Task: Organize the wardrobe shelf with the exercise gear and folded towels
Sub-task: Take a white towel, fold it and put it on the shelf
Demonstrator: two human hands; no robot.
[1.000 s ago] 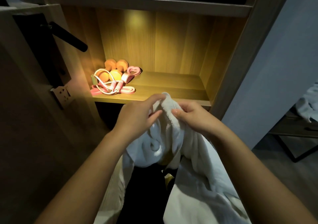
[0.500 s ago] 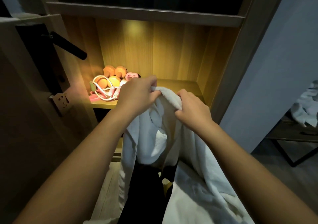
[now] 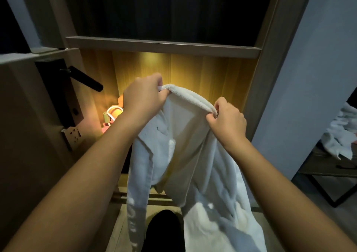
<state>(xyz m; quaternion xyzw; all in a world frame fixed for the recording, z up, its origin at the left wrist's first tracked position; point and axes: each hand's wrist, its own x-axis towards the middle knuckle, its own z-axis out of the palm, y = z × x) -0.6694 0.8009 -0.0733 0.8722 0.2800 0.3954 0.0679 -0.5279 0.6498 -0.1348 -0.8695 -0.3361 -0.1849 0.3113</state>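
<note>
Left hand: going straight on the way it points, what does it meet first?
Probably the lit compartment's wooden back panel. The left hand, gripping the white cloth, aims into that opening; the exercise gear sits lower left, off the line. Depth unclear.

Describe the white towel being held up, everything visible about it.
The white towel is thick, terry-looking cloth with a rolled top edge. The left hand and right hand each pinch that edge, stretched between them. It hangs unfolded in loose folds before the lit shelf, its lower end running out of frame.
</note>
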